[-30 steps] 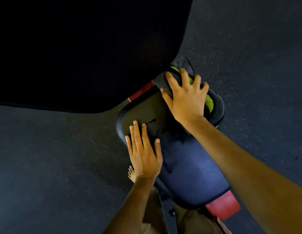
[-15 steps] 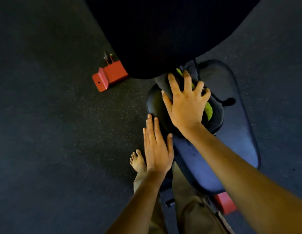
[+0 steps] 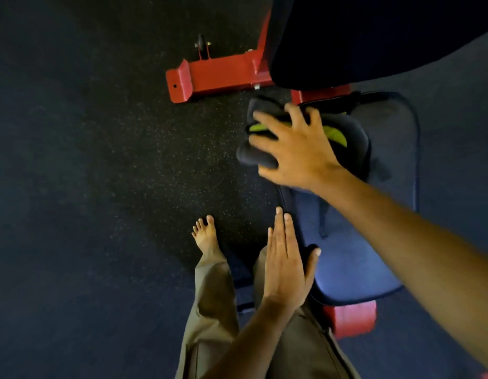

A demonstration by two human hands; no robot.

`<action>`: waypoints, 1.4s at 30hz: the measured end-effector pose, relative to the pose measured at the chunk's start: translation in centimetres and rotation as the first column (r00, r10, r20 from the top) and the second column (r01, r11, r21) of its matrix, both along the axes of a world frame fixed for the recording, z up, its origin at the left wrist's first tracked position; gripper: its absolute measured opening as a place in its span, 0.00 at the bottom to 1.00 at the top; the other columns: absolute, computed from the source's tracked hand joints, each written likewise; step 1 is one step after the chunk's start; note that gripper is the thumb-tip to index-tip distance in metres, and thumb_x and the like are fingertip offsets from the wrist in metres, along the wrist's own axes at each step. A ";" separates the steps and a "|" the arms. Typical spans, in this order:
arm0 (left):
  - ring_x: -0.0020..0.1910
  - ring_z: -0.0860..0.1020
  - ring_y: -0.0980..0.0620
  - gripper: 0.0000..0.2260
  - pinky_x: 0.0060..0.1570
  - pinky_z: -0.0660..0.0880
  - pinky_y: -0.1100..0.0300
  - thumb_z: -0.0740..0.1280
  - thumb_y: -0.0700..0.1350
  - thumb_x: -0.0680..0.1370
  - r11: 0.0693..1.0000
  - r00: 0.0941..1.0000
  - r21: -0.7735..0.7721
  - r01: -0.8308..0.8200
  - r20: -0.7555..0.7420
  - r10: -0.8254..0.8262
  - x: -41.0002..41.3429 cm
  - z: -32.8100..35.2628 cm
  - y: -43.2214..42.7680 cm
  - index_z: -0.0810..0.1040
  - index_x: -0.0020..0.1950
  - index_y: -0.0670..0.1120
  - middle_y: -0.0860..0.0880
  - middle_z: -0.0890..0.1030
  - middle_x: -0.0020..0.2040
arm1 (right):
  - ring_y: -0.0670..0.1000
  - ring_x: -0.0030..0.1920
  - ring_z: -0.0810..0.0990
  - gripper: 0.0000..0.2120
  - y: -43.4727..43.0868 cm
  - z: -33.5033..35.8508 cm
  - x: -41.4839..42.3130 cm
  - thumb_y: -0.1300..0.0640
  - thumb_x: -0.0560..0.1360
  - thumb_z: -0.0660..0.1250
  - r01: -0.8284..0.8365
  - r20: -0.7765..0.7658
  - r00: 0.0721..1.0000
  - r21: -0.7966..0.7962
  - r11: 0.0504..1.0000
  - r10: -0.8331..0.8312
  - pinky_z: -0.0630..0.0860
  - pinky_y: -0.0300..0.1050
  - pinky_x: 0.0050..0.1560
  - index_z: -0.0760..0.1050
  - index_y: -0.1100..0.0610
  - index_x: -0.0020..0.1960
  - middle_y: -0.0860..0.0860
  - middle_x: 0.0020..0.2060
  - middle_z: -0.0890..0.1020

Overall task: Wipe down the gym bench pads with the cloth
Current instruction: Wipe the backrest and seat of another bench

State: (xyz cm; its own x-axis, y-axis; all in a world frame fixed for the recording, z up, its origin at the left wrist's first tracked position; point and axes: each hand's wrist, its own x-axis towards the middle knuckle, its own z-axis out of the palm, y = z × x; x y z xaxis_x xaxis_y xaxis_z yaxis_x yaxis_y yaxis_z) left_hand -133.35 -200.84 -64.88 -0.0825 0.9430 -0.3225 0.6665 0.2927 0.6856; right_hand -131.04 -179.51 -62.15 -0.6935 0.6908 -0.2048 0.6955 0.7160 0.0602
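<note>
The dark blue seat pad (image 3: 355, 258) of the bench lies right of centre. A dark cloth with green patches (image 3: 338, 135) is bunched at the pad's far left corner and hangs over its edge. My right hand (image 3: 294, 149) lies spread on the cloth with straight fingers pointing left. My left hand (image 3: 285, 258) is flat, fingers straight and together, resting along the pad's near left edge with the thumb on the pad. The black back pad (image 3: 374, 39) looms at the top right and hides the bench behind it.
A red steel base foot (image 3: 218, 75) with a small black wheel (image 3: 201, 42) lies on the speckled black rubber floor (image 3: 87, 187) at the top centre. A red frame end (image 3: 352, 318) shows below the seat. My bare foot (image 3: 206, 237) and khaki trousers stand left of the bench.
My right hand has swept the cloth leftward to the seat pad's edge, so the cloth now overhangs it. My left hand slid back toward me along the pad's edge. The view shifted left.
</note>
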 end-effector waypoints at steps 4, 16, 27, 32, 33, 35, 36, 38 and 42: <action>0.76 0.44 0.53 0.39 0.73 0.52 0.57 0.55 0.65 0.78 0.987 0.979 -0.088 -0.132 0.147 0.144 2.0 0.6 -0.3 0.33 0.76 0.50 0.47 0.42 0.77 | 0.66 0.64 0.67 0.26 -0.2 0.5 -1.3 0.40 0.66 0.70 0.067 0.047 0.997 0.008 0.998 -0.067 0.69 0.65 0.57 0.78 0.50 0.60 0.52 0.66 0.75; 0.76 0.47 0.53 0.40 0.72 0.44 0.69 0.60 0.57 0.78 0.917 0.889 -0.217 -0.335 0.248 0.384 3.5 2.9 0.8 0.36 0.73 0.40 0.48 0.44 0.77 | 0.63 0.58 0.74 0.23 0.6 0.6 -0.7 0.37 0.63 0.69 -0.304 0.034 0.952 0.002 0.953 0.303 0.73 0.58 0.52 0.81 0.53 0.49 0.51 0.51 0.81; 0.75 0.46 0.54 0.39 0.70 0.43 0.72 0.62 0.56 0.76 0.906 0.877 -0.284 -0.314 0.278 0.392 3.1 3.8 1.2 0.40 0.75 0.42 0.47 0.45 0.77 | 0.68 0.62 0.72 0.25 -1.1 0.9 1.2 0.40 0.67 0.68 -0.423 -0.001 0.905 -0.098 0.901 0.425 0.70 0.65 0.55 0.78 0.56 0.56 0.56 0.59 0.78; 0.74 0.47 0.56 0.40 0.70 0.44 0.72 0.64 0.54 0.77 0.907 0.874 -0.280 -0.313 0.288 0.391 3.1 3.5 1.0 0.39 0.74 0.42 0.47 0.44 0.76 | 0.66 0.63 0.72 0.25 -2.4 1.3 0.0 0.39 0.65 0.69 -0.231 0.090 0.968 -0.052 0.972 0.235 0.70 0.65 0.58 0.79 0.53 0.56 0.54 0.61 0.78; 0.74 0.48 0.56 0.40 0.69 0.44 0.73 0.64 0.55 0.76 0.903 0.875 -0.291 -0.316 0.278 0.396 3.2 3.5 1.0 0.41 0.75 0.41 0.45 0.47 0.77 | 0.65 0.63 0.73 0.26 -3.7 1.2 0.7 0.37 0.65 0.68 -0.307 0.107 0.945 -0.031 0.951 0.308 0.71 0.63 0.58 0.79 0.51 0.56 0.52 0.61 0.78; 0.74 0.52 0.54 0.39 0.66 0.44 0.77 0.61 0.58 0.76 0.886 0.871 -0.326 -0.330 0.258 0.419 3.4 3.4 0.8 0.45 0.76 0.39 0.41 0.53 0.76 | 0.63 0.62 0.72 0.26 -5.7 1.1 2.5 0.36 0.66 0.66 -0.419 0.081 0.903 -0.055 0.906 0.423 0.72 0.61 0.58 0.79 0.50 0.57 0.51 0.60 0.78; 0.74 0.52 0.54 0.39 0.66 0.44 0.78 0.61 0.58 0.77 0.874 0.861 -0.350 -0.337 0.260 0.437 3.6 3.5 0.7 0.45 0.76 0.39 0.42 0.53 0.76 | 0.63 0.62 0.73 0.25 -5.9 1.2 3.1 0.36 0.66 0.66 -0.442 0.048 0.893 -0.078 0.893 0.447 0.72 0.60 0.57 0.79 0.50 0.57 0.51 0.60 0.78; 0.75 0.49 0.54 0.39 0.68 0.44 0.75 0.63 0.55 0.77 0.864 0.845 -0.344 -0.368 0.264 0.465 3.9 3.8 0.8 0.42 0.76 0.40 0.46 0.48 0.77 | 0.64 0.60 0.74 0.25 -4.6 0.9 2.8 0.37 0.66 0.67 -0.471 0.004 0.881 -0.067 0.879 0.473 0.72 0.59 0.54 0.79 0.52 0.55 0.52 0.58 0.79; 0.74 0.47 0.57 0.40 0.71 0.45 0.71 0.63 0.54 0.77 0.885 0.854 -0.286 -0.366 0.273 0.442 3.8 3.6 0.7 0.37 0.73 0.45 0.51 0.44 0.75 | 0.65 0.60 0.75 0.24 -1.3 1.1 -0.5 0.39 0.63 0.71 -0.241 0.052 0.969 -0.007 0.971 0.241 0.73 0.60 0.53 0.80 0.53 0.53 0.53 0.56 0.80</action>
State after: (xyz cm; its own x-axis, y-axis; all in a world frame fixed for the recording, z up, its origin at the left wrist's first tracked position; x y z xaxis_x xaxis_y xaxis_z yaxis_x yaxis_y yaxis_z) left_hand -129.57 -200.14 -61.29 -0.2972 0.7518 -0.5886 0.2097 0.6528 0.7279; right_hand -131.55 -180.76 -61.00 -0.8278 0.5046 -0.2452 0.4984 0.8621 0.0913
